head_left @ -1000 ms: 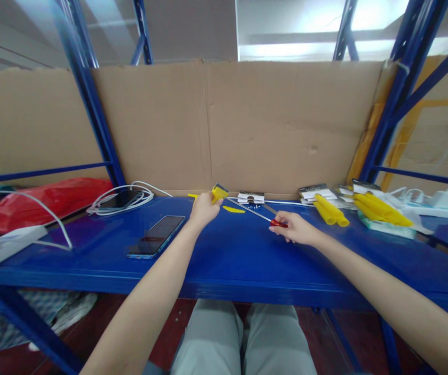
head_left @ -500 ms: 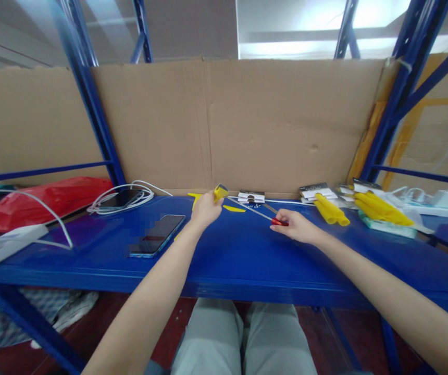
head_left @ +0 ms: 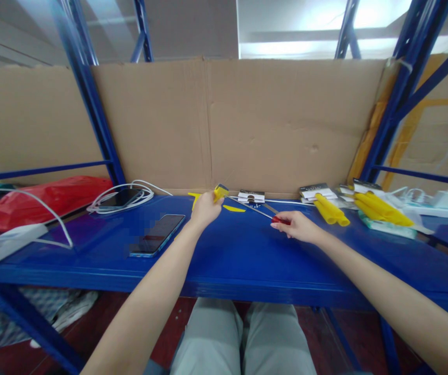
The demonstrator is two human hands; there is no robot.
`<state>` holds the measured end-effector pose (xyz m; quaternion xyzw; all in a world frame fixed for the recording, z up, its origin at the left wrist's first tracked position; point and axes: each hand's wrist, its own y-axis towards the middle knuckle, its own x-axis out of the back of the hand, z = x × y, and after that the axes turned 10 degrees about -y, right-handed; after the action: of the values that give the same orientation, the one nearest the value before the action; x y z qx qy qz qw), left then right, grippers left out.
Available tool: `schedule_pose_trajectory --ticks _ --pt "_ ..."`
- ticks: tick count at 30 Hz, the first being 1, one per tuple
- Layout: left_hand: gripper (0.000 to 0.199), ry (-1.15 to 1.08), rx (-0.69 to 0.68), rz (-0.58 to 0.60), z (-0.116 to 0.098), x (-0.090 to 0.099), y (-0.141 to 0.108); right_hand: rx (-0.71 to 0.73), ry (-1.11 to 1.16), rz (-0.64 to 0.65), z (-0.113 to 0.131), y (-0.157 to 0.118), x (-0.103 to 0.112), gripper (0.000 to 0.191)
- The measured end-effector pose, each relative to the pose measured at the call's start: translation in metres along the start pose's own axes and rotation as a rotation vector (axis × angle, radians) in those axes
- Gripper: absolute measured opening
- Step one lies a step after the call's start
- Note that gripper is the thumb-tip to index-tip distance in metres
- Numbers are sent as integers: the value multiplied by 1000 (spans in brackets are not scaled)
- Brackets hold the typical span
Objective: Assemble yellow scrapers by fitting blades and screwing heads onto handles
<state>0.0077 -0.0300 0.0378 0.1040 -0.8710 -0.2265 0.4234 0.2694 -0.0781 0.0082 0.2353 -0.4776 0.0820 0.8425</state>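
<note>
My left hand (head_left: 205, 209) is closed on a small yellow plastic part (head_left: 221, 192) with a dark face, held just above the back of the blue table. My right hand (head_left: 298, 227) grips the red handle of a screwdriver (head_left: 261, 212). Its long thin shaft points left and its tip reaches the yellow part; whether it sits in a screw is too small to tell. Below the shaft lies a flat yellow piece (head_left: 234, 209). Another yellow piece (head_left: 194, 197) is partly hidden behind my left hand. Tiny loose bits (head_left: 256, 205) lie by the shaft.
A phone (head_left: 157, 236) lies left of my left forearm. Coiled white cable (head_left: 141, 197) and a red bag (head_left: 52, 200) are farther left. Black-and-white packets (head_left: 251, 196) stand at the back. Yellow tubes (head_left: 331, 209) lie at right. A cardboard wall (head_left: 255, 125) closes the rear.
My right hand has turned slightly on the screwdriver's handle, and its fingers sit a little differently. My left hand and the yellow part have stayed in nearly the same place.
</note>
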Motion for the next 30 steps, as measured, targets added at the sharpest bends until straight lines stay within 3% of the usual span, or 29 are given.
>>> schedule_pose_trajectory --ticks 4,11,19,26,30 --pt "27 10 5 -3 1 1 1 88 -123 -85 -3 2 0 25" --pt "27 11 5 2 0 2 0 24 -207 -229 -8 4 -2 18" --pt "26 59 9 -11 -2 2 -1 62 -230 -129 -3 2 2 27" --pt "26 40 3 -9 -2 1 -1 24 -227 -226 -9 3 -1 19" --pt "26 42 13 -9 -2 1 -1 53 -236 -131 -8 2 -1 23"
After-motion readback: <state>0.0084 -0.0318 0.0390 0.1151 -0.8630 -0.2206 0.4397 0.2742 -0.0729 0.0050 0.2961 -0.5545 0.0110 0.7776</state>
